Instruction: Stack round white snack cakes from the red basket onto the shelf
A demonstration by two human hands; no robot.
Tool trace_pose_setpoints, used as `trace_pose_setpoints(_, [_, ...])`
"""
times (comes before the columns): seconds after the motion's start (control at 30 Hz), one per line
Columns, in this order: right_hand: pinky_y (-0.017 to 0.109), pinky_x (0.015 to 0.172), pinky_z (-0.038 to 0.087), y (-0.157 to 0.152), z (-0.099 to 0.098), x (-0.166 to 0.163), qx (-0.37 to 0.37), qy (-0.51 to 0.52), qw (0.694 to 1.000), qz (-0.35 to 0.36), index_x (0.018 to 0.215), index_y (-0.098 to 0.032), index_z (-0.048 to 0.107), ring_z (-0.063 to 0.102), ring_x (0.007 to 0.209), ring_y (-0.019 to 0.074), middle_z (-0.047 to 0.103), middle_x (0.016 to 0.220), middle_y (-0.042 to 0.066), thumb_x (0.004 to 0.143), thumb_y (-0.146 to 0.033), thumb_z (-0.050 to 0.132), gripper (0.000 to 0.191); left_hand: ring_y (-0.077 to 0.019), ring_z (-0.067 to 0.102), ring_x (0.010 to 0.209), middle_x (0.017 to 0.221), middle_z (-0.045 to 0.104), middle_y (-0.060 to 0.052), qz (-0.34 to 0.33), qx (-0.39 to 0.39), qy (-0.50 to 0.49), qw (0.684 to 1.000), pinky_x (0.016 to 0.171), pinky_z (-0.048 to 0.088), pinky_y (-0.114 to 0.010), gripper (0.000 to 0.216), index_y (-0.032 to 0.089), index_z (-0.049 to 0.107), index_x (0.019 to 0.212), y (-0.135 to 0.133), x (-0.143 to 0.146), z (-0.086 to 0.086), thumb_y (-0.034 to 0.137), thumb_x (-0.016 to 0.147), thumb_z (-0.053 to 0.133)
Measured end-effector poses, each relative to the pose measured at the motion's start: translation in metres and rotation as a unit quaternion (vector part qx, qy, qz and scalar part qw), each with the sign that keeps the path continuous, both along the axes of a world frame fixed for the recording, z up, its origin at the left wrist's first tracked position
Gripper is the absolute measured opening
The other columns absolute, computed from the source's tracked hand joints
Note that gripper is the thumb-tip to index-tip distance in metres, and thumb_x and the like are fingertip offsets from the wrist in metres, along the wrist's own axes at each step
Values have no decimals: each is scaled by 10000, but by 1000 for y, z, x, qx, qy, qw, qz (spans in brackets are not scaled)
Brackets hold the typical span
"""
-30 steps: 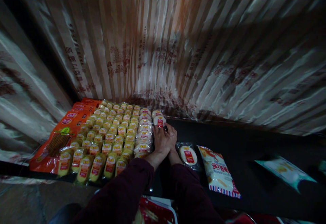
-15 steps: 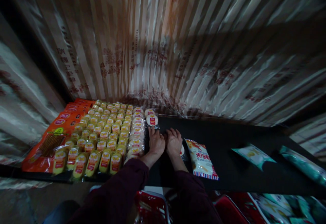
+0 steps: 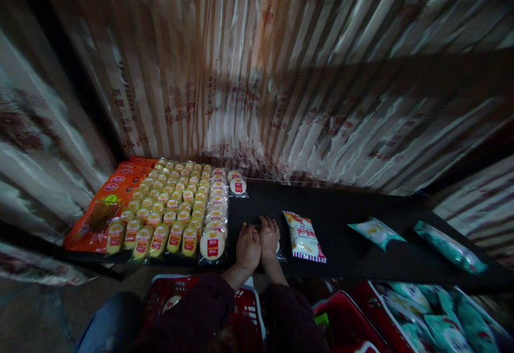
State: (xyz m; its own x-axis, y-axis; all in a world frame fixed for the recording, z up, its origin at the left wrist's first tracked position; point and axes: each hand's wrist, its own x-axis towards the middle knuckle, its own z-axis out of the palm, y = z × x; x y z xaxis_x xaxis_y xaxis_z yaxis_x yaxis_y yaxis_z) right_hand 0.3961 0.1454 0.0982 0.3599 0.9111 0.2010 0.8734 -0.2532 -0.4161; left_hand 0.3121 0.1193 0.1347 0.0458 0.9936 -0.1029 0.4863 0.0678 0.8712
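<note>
My left hand [image 3: 248, 247] is closed low over the black shelf, its fingers curled and their tips hidden. Pressed close beside it is my right hand [image 3: 269, 239], fingers together and bent downward; what lies under them is out of sight. A round white wrapped cracker [image 3: 278, 248] peeks out past the right hand's outer side, mostly covered by it. Left of my hands runs a column of overlapping round wrapped crackers [image 3: 212, 243]. Behind my hands, at the shelf's back, lie a couple more round crackers [image 3: 238, 186] in clear wrappers.
Rows of yellow wrapped cakes [image 3: 172, 203] and orange bags [image 3: 94, 208] fill the shelf's left. Right of my hands lie a white snack bag [image 3: 305, 238] and teal bags [image 3: 377, 232]. Red baskets [image 3: 257, 310] stand below the front edge; striped sheeting [image 3: 257, 74] hangs behind.
My left hand has drawn back from the crackers at the rear and now touches my right hand. The front cracker of the left column is uncovered. The view has shifted slightly.
</note>
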Motion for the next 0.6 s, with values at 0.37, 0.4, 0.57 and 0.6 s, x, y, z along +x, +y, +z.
trace_pose_setpoints(0.37, [444, 1096, 375, -36, -5, -15, 132, 208, 969, -14, 997, -98, 719, 531, 1242, 310, 690, 1147, 177, 601, -143, 468, 470, -254, 422, 1386, 1379, 559, -199, 26, 5, -70, 997, 1210, 268, -386, 461, 26, 628, 1235, -58, -25, -3, 179, 895, 356])
trace_pose_setpoints(0.4, [445, 1098, 378, -38, -3, -18, 136, 231, 963, -23, 993, -101, 719, 528, 1251, 306, 692, 1147, 171, 599, -155, 463, 472, -253, 409, 1395, 1401, 540, -195, 25, 9, -72, 997, 1212, 262, -385, 468, 32, 617, 1254, -63, -26, -5, 178, 886, 367])
trace_pose_setpoints(0.57, [416, 1123, 357, -48, 5, -30, 146, 345, 925, -60, 928, -155, 722, 516, 1276, 257, 704, 1131, 114, 631, -220, 462, 400, -260, 334, 1437, 1471, 471, -162, 14, 25, -71, 997, 1219, 241, -411, 497, 84, 564, 1329, -83, -32, -13, 209, 870, 416])
trace_pose_setpoints(0.6, [407, 1121, 359, -49, 6, -31, 149, 367, 916, -65, 905, -163, 723, 523, 1265, 249, 709, 1116, 105, 623, -226, 478, 379, -259, 327, 1441, 1477, 463, -161, 17, 27, -68, 997, 1219, 238, -419, 503, 88, 556, 1336, -85, -32, -15, 195, 865, 415])
